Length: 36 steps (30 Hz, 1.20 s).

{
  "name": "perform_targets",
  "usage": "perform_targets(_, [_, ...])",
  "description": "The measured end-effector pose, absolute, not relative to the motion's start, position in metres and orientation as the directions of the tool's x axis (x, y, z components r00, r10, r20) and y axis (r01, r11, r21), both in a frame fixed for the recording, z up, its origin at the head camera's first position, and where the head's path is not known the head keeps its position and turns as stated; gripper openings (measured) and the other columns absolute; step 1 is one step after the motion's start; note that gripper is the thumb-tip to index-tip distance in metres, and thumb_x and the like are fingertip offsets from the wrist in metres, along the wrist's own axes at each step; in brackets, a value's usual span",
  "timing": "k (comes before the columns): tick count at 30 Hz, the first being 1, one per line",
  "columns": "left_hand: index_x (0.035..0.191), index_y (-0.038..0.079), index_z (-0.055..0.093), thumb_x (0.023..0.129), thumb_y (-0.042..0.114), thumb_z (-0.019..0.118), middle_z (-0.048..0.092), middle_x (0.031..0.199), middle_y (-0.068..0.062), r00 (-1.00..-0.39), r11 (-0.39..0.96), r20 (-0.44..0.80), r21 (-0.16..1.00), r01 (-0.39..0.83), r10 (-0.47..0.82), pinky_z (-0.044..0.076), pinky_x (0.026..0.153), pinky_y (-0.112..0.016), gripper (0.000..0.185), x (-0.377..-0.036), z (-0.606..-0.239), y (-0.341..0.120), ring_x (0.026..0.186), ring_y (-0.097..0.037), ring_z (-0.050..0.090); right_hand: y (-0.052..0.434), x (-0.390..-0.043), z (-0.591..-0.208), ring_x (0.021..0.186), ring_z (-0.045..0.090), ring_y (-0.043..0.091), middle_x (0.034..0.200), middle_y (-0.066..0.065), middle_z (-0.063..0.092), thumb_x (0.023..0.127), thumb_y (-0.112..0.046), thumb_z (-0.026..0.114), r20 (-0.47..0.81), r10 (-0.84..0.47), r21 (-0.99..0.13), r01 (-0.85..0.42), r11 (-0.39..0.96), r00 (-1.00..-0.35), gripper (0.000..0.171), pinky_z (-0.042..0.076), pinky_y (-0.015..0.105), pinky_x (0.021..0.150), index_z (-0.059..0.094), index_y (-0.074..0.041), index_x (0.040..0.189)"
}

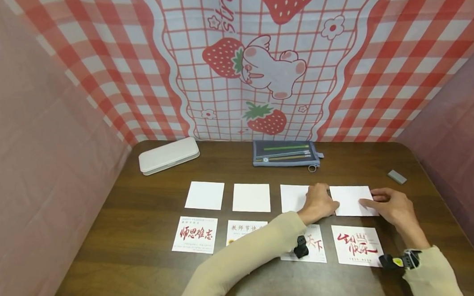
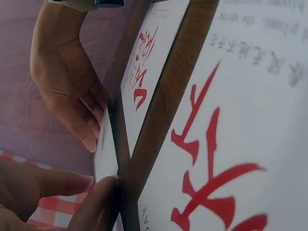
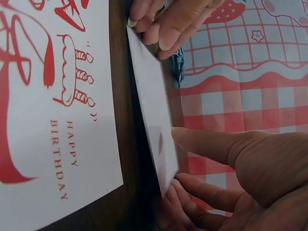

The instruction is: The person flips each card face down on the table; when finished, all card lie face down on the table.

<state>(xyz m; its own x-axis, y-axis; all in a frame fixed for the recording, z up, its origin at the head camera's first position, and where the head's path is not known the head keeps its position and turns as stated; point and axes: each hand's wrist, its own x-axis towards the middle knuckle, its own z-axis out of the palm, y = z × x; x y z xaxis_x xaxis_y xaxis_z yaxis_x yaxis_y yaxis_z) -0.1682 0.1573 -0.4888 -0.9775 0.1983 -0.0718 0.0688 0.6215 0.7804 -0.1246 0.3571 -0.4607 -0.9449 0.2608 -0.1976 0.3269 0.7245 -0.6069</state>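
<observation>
A blank white card at the right end of the back row is between my two hands. My right hand pinches its right side, thumb on the upper face and fingers at the edge and underneath. At the card's left edge, my left hand holds the near corner between thumb and fingers. In the right wrist view the card is tilted, with a dark gap beneath its near edge. Another blank card lies partly behind my left hand. A printed card with red lettering and a cake drawing lies just in front.
Two blank cards lie left in the back row. Nearer are printed cards, some partly covered by my left sleeve. Along the back stand a white case, a mesh pencil pouch and a grey eraser-like block.
</observation>
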Motion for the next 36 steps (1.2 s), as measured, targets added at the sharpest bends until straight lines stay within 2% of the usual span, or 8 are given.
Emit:
perform_targets(3, [0.08,0.011,0.072,0.078,0.016,0.081,0.064,0.052,0.005,-0.975,0.632,-0.067,0.771,0.085,0.213,0.049,0.063,-0.019,0.011,-0.163,-0.478,0.151,0.07,-0.011,0.065,0.357,-0.124,-0.46,0.101,0.058,0.041,0.12,0.035,0.064,0.095,-0.042,0.075,-0.196,0.262,-0.606,0.327,0.725,-0.945,0.069,0.041,0.031,0.071,0.056,0.01,0.135])
perform_targets(8, [0.127,0.006,0.071,0.089,0.019,0.079,0.076,0.07,0.002,-0.958,0.588,-0.101,0.805,0.08,0.269,0.054,0.081,-0.014,0.041,-0.154,-0.461,0.141,0.07,-0.005,0.071,0.356,-0.122,-0.457,0.103,0.059,0.043,0.121,0.036,0.065,0.095,-0.044,0.074,-0.184,0.255,-0.595,0.314,0.74,-0.949,0.068,0.041,0.032,0.072,0.057,0.01,0.134])
perform_targets(11, [0.138,0.005,0.064,0.093,0.021,0.077,0.081,0.079,0.0,-0.946,0.539,-0.08,0.836,0.108,0.313,0.052,0.087,-0.009,0.049,-0.153,-0.457,0.133,0.057,0.0,0.07,0.352,-0.121,-0.455,0.105,0.061,0.045,0.122,0.036,0.066,0.095,-0.044,0.075,-0.147,0.233,-0.594,0.274,0.756,-0.961,0.067,0.042,0.031,0.071,0.059,0.009,0.132])
perform_targets(14, [0.135,0.003,0.065,0.096,0.021,0.074,0.082,0.089,-0.003,-0.928,0.467,-0.034,0.871,0.155,0.371,0.052,0.078,-0.007,0.044,-0.155,-0.451,0.12,0.057,-0.005,0.072,0.343,-0.121,-0.453,0.104,0.064,0.046,0.12,0.036,0.067,0.095,-0.043,0.075,-0.095,0.187,-0.597,0.206,0.775,-0.978,0.065,0.044,0.028,0.069,0.061,0.009,0.13])
perform_targets(18, [0.131,0.004,0.069,0.1,0.021,0.07,0.081,0.098,-0.007,-0.901,0.374,0.004,0.909,0.184,0.433,0.054,0.057,-0.013,0.035,-0.161,-0.439,0.095,0.065,-0.017,0.078,0.325,-0.12,-0.448,0.103,0.068,0.048,0.119,0.036,0.068,0.095,-0.04,0.075,-0.06,0.116,-0.592,0.128,0.796,-0.991,0.062,0.05,0.029,0.067,0.062,0.01,0.129])
perform_targets(23, [0.123,0.005,0.074,0.1,0.021,0.07,0.079,0.106,-0.012,-0.895,0.356,0.044,0.908,0.221,0.444,0.057,0.056,-0.017,0.028,-0.163,-0.424,0.059,0.067,-0.013,0.077,0.298,-0.119,-0.443,0.102,0.072,0.047,0.118,0.033,0.071,0.096,-0.038,0.076,-0.073,0.018,-0.612,0.059,0.789,-0.997,0.059,0.06,0.037,0.07,0.063,0.008,0.129])
perform_targets(30, [0.121,0.007,0.074,0.102,0.024,0.068,0.078,0.103,-0.009,-0.879,0.441,0.077,0.842,0.31,0.471,0.056,0.06,-0.015,0.027,-0.155,-0.429,0.006,0.07,-0.006,0.074,0.25,-0.117,-0.445,0.091,0.076,0.032,0.105,0.02,0.077,0.093,-0.03,0.08,-0.033,-0.097,-0.652,-0.052,0.757,-0.995,0.046,0.056,0.028,0.067,0.069,0.004,0.122])
perform_targets(36, [0.119,0.005,0.075,0.102,0.024,0.068,0.078,0.1,-0.01,-0.884,0.473,0.063,0.826,0.307,0.463,0.056,0.063,-0.018,0.027,-0.142,-0.434,-0.037,0.075,-0.016,0.074,0.212,-0.112,-0.45,0.089,0.075,0.026,0.103,0.015,0.077,0.092,-0.027,0.081,-0.031,-0.181,-0.681,-0.111,0.724,-0.983,0.041,0.057,0.031,0.067,0.071,0.001,0.12])
